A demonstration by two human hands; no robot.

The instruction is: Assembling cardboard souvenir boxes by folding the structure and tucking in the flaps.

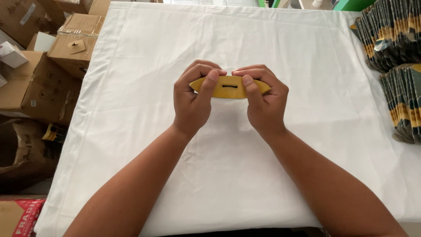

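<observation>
Both forearms are seen nearest the camera, reaching up from the lower edge over a white cloth [228, 184] that is spread across the table. Brown cartons [52, 74] are piled on the floor past the cloth's left edge, one of them marked by a red label at the lower left corner. Dark flat packs [397, 66] are stacked in fanned rows at the right edge of the cloth, well apart from the hands. Above the middle of the cloth a yellow card piece [228, 87], lens-shaped and cut with a short slot, is held level. Its left end is gripped by the left hand [193, 98], thumb in front and fingers curled behind. Its right end is gripped likewise by the right hand [265, 98]. Both tips of the piece are partly hidden by fingers.
</observation>
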